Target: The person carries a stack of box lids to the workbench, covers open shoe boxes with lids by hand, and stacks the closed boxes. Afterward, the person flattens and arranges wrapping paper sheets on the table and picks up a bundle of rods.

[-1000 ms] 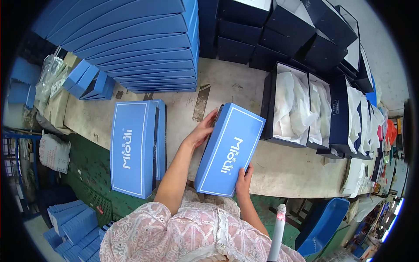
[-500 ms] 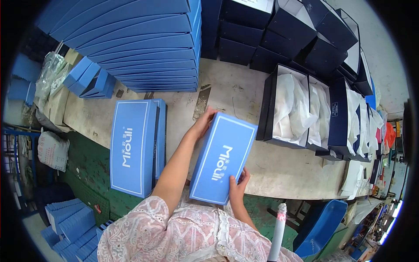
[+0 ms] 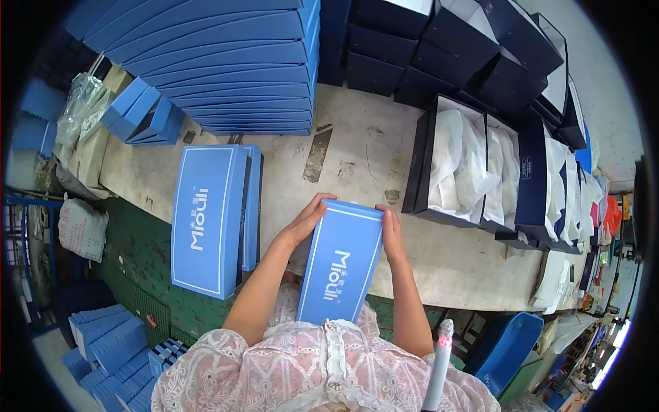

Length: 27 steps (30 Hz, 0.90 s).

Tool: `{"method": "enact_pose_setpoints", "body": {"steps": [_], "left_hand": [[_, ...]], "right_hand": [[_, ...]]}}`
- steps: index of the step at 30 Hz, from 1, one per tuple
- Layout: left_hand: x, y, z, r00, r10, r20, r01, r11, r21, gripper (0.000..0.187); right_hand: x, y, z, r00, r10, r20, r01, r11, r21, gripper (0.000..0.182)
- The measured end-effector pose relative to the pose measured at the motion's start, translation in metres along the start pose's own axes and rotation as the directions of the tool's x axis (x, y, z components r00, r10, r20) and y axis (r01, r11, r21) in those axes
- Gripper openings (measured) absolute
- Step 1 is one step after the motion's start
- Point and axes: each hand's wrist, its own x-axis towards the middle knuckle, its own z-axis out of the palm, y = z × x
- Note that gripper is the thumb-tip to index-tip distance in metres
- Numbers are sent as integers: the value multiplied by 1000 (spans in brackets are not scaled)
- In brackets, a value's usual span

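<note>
A closed blue shoebox (image 3: pixel 341 264) with white "Miouli" lettering is held between my two hands, close against my body at the table's front edge. My left hand (image 3: pixel 310 218) grips its far left corner, and my right hand (image 3: pixel 392 235) presses on the far right corner. The box's near end touches or overlaps my lace top. Left of it, another blue Miouli box (image 3: pixel 208 223) lies on the table, leaning over a further blue box (image 3: pixel 252 206). What is inside the closed boxes is hidden.
A tall stack of blue lids or boxes (image 3: pixel 226 75) rises at the back left. Open dark boxes (image 3: pixel 420 165) with white tissue paper stand on the right, below stacked dark boxes (image 3: pixel 384 48). A blue plastic chair (image 3: pixel 504 350) and a white stick-like object (image 3: pixel 439 364) are at lower right.
The shoebox has come nearer my body and turned slightly more upright in view. My right hand has moved from its near right side to the far right corner; my left hand shifted nearer.
</note>
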Motion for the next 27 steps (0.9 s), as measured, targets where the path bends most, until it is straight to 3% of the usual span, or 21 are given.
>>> {"method": "enact_pose_setpoints", "body": {"steps": [4, 7, 10, 11, 14, 16, 18, 19, 22, 25, 27], "left_hand": [[0, 2, 1, 998, 21, -65, -20, 1000, 11, 46], [6, -4, -5, 986, 98, -134, -89, 994, 70, 40], [19, -13, -12, 976, 106, -192, -86, 990, 108, 36], [25, -24, -15, 972, 87, -218, -68, 993, 94, 35], [40, -19, -23, 970, 52, -236, -42, 998, 47, 36], [45, -16, -24, 973, 27, -231, -21, 999, 28, 38], [52, -15, -23, 968, 31, -248, -10, 996, 86, 42], [54, -15, -24, 966, 29, -255, 1, 993, 118, 44], [65, -26, -29, 949, 73, -308, 0, 973, 230, 49], [68, -33, -38, 907, 58, -416, 169, 856, 488, 55], [73, -33, -43, 909, 46, -413, 184, 848, 498, 59]], "right_hand": [[-5, 2, -6, 997, -61, 43, 60, 998, 17, 32], [-1, -3, -6, 990, -110, 94, 114, 993, -33, 42], [16, -8, 7, 1000, -25, 12, 25, 1000, 6, 33], [27, -2, 15, 997, 54, -57, -43, 983, 179, 33], [45, -5, 25, 994, 92, -59, -84, 988, 129, 35], [52, 1, 26, 997, 1, -71, -6, 998, -61, 37], [61, 2, 30, 989, -85, -119, 61, 979, -193, 39], [61, -13, 26, 993, 74, -91, -91, 977, -195, 37], [77, 16, 30, 985, -114, -128, 63, 935, -350, 39], [86, 20, 37, 977, -158, -142, 91, 916, -392, 42], [91, 13, 34, 993, -50, -103, 9, 932, -362, 44]]}}
